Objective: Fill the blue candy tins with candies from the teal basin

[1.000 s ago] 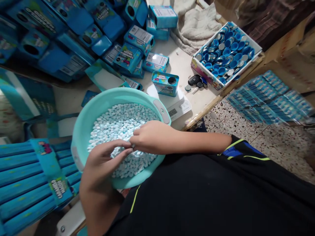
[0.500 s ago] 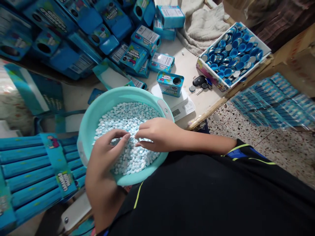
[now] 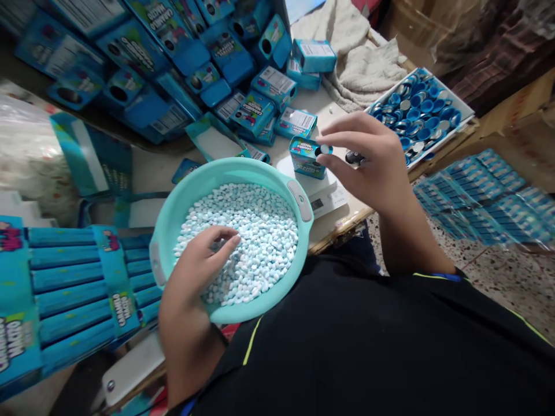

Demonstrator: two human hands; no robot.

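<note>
Right hand (image 3: 368,162) raised at about 2 o'clock from the aqua plastic basin (image 3: 225,171), fingers (image 3: 347,128) pinched tight on a small pale disc (image 3: 324,149). Disc just beside the dark round opening in the top of a blue tin (image 3: 306,162), toward the tin's 3 o'clock end; any contact between them too fine to tell. Tin upright on a digital scale (image 3: 325,199) on the counter (image 3: 329,104), long axis running roughly 9 to 3 o'clock, far nearer the right hand than the left. Left hand (image 3: 197,268) at about 8 o'clock inside the basin, fingers (image 3: 221,234) loosely curled on pale blue candies (image 3: 260,242), no grip visible.
</note>
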